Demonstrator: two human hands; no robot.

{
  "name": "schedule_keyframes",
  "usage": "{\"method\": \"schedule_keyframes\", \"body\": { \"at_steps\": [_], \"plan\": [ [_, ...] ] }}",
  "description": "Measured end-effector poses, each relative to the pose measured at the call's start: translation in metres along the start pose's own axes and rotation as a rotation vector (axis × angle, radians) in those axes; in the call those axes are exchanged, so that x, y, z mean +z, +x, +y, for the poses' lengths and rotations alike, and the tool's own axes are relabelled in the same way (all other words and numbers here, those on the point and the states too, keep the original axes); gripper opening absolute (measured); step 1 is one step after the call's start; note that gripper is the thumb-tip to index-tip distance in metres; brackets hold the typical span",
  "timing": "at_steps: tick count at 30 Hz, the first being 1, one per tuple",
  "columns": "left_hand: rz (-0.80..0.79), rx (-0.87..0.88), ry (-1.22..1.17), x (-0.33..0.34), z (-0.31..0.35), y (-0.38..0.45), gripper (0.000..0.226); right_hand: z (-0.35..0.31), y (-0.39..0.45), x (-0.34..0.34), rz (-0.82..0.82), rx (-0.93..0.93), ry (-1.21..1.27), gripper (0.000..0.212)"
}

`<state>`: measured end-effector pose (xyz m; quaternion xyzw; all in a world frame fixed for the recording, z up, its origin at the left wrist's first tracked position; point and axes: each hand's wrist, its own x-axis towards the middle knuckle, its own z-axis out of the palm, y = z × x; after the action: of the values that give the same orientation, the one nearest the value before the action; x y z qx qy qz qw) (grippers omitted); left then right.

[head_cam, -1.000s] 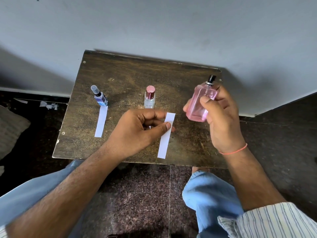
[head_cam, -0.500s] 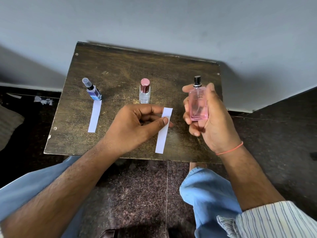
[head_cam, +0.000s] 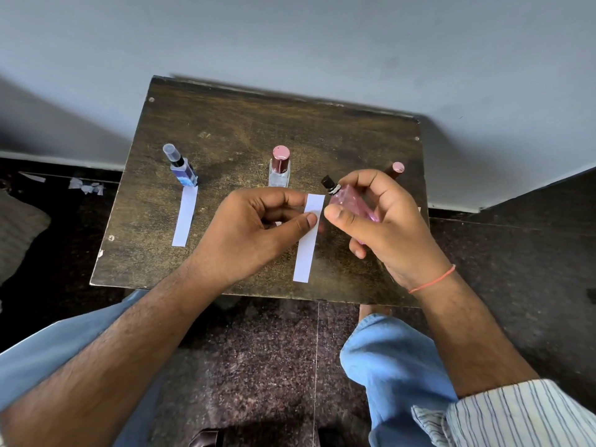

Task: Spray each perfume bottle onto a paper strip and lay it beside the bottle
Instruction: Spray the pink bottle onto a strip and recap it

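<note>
My right hand [head_cam: 383,227] grips a pink perfume bottle [head_cam: 350,201], tilted so its black nozzle points left toward the top of a white paper strip [head_cam: 308,240]. My left hand [head_cam: 254,230] pinches that strip between thumb and fingers above the small wooden table [head_cam: 232,130]. A blue bottle [head_cam: 182,167] stands at the left with a strip [head_cam: 184,217] lying in front of it. A clear bottle with a maroon cap [head_cam: 280,167] stands in the middle. A maroon cap [head_cam: 396,169] shows behind my right hand.
The table stands against a pale wall, above a dark speckled floor [head_cam: 264,350]. Scraps of paper [head_cam: 86,187] lie on the floor at the left. My knees in blue jeans [head_cam: 387,359] sit below the table's near edge.
My right hand has tilted the pink bottle from upright to leaning left and brought its nozzle close to the strip's top. The left hand keeps holding the strip.
</note>
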<state>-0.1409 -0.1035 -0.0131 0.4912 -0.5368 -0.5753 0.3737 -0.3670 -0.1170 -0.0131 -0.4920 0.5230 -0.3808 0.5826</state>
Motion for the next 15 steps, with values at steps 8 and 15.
{"method": "schedule_keyframes", "body": {
  "at_steps": [8,15],
  "plan": [
    [0.022,-0.006,-0.018,-0.0005,0.0039,-0.0012,0.021,0.0021,0.0017,0.0014,0.048,-0.040,-0.075,0.046],
    [0.047,-0.036,-0.033,-0.0006,0.0046,-0.0011,0.018,0.0030,0.0023,-0.0021,0.072,-0.036,-0.081,0.036]
  ]
}}
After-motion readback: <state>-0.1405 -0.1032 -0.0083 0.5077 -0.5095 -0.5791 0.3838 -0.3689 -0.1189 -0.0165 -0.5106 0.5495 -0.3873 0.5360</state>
